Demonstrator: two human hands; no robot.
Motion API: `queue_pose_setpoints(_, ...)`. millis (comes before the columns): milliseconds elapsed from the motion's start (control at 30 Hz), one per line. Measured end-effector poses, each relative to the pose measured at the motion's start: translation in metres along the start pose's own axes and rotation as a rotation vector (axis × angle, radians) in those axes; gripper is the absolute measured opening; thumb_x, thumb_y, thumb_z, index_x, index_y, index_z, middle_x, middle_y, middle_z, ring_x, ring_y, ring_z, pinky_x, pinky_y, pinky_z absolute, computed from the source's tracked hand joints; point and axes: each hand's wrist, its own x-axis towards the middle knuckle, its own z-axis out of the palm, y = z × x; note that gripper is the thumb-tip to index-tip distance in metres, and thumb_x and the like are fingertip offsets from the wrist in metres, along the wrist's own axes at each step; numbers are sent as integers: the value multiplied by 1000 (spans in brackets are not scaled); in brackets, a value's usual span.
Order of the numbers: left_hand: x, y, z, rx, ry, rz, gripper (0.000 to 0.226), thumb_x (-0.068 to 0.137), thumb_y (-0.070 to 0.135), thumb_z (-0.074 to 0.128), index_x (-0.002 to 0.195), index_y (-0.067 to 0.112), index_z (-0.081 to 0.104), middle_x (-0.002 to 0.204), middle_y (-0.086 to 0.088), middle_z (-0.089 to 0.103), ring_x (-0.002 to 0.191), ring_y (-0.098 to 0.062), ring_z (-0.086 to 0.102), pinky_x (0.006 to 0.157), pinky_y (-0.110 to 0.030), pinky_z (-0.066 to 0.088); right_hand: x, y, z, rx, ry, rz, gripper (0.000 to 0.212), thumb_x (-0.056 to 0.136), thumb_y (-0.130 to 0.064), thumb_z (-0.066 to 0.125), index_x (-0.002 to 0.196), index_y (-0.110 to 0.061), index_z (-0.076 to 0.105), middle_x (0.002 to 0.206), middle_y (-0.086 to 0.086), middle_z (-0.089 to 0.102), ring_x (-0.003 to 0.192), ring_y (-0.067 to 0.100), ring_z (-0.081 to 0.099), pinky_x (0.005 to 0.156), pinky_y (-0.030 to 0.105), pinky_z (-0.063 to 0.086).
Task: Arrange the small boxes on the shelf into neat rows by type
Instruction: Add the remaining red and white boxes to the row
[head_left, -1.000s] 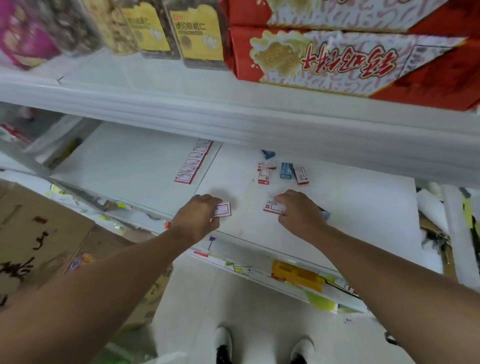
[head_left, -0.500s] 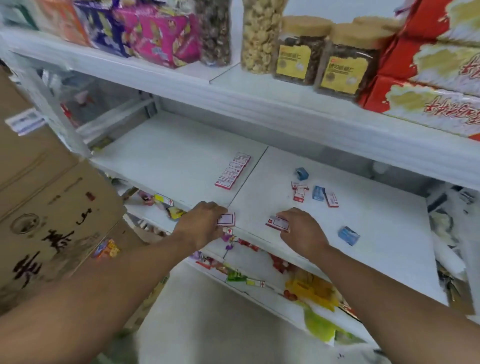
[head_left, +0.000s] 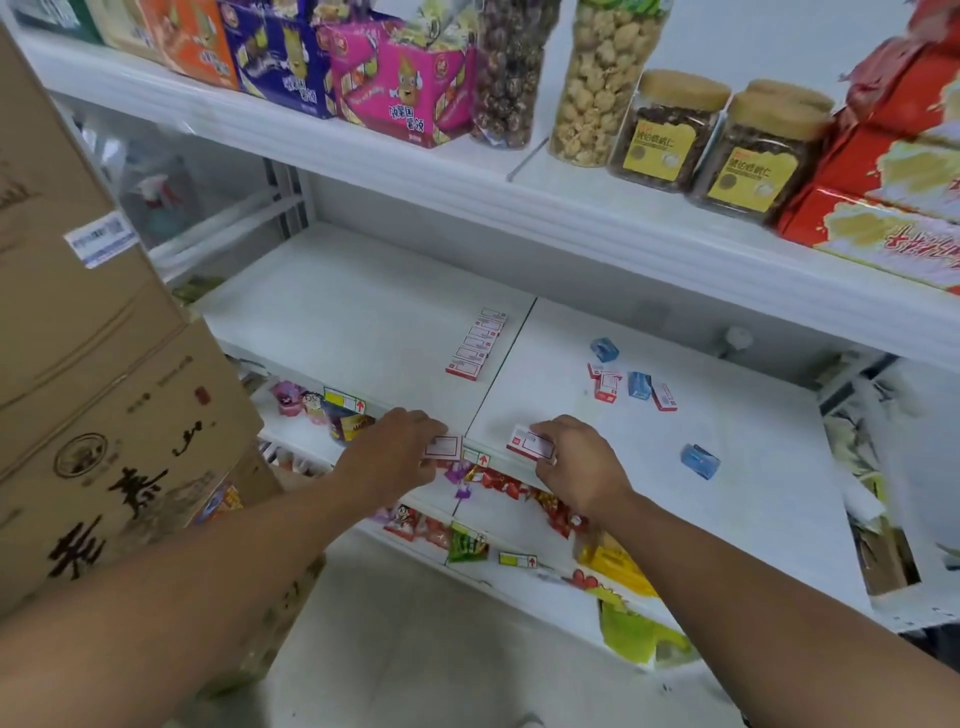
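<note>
From the head camera, your left hand (head_left: 397, 449) pinches a small red-and-white box (head_left: 443, 447) at the front edge of the white shelf (head_left: 353, 322), just left of the seam between the two shelf panels. Your right hand (head_left: 576, 462) grips another red-and-white box (head_left: 529, 442) just right of that seam, also at the front edge.

Further back on the left panel, a neat row of red-and-white boxes (head_left: 477, 344) runs along the seam. On the right panel, a loose cluster of red-and-white boxes (head_left: 607, 382) lies with a blue box (head_left: 639, 385) among them, another blue box (head_left: 604, 348) just behind, and a third blue box (head_left: 700, 460) apart, nearer the front.

Cardboard cartons (head_left: 98, 364) stand at your left; snack jars (head_left: 597, 83) sit on the shelf above.
</note>
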Motion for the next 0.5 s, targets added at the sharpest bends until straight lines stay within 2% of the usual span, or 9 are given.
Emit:
queue_pose_setpoints(233, 20, -8, -3, 29, -48, -42, 53, 94, 34, 71, 144, 24, 59, 128, 1, 63, 120, -21, 53, 94, -42, 53, 30, 15, 9, 55, -4, 8, 48, 92, -16, 70, 139, -18, 66, 125, 3, 67, 112, 24, 62, 92, 31, 52)
queue_pose_setpoints(367, 32, -15, -10, 46, -78, -55, 56, 91, 34, 72, 145, 24, 59, 128, 1, 65, 120, -24, 55, 93, -39, 53, 53, 28, 21, 108, -29, -8, 46, 91, -14, 70, 137, -19, 67, 123, 2, 66, 112, 24, 61, 97, 35, 51)
queue_pose_setpoints(500, 52, -22, -20, 90, -73, -85, 57, 91, 31, 74, 145, 24, 59, 128, 1, 66, 121, -25, 57, 93, -40, 54, 81, 40, 31, 137, -43, -4, 44, 91, -21, 71, 135, -25, 66, 120, -2, 65, 108, 19, 60, 95, 36, 52)
